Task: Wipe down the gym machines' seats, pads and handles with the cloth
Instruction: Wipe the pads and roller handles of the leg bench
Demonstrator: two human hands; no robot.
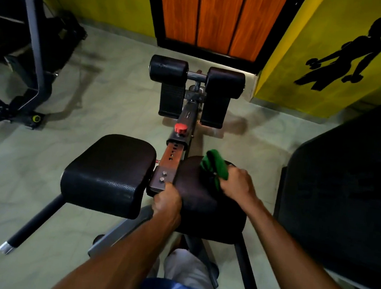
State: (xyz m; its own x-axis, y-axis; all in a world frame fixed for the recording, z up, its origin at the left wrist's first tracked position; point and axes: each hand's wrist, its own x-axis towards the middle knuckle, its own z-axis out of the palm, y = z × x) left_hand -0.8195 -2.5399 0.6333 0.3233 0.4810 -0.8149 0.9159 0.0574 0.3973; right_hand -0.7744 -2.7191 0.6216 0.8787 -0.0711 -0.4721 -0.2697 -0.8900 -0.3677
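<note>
Cloth [214,168]: green, bunched up on the right pad [201,206].
Right grip [239,183]: squeezed tight on the cloth.
Left grip [167,200]: curled round that pad's inner edge.
Now: this pad is likely being wiped.
Left to do: maybe the left pad [109,173] and roller pads [169,70].

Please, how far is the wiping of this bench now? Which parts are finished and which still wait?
Done: no part shows as clearly finished; no wipe marks are visible. In hand: the right hand holds the green cloth on the right pad, while the left hand grips that pad's inner edge. Left: probably the left pad, the roller pads beyond, and the neighbouring machines.
</note>
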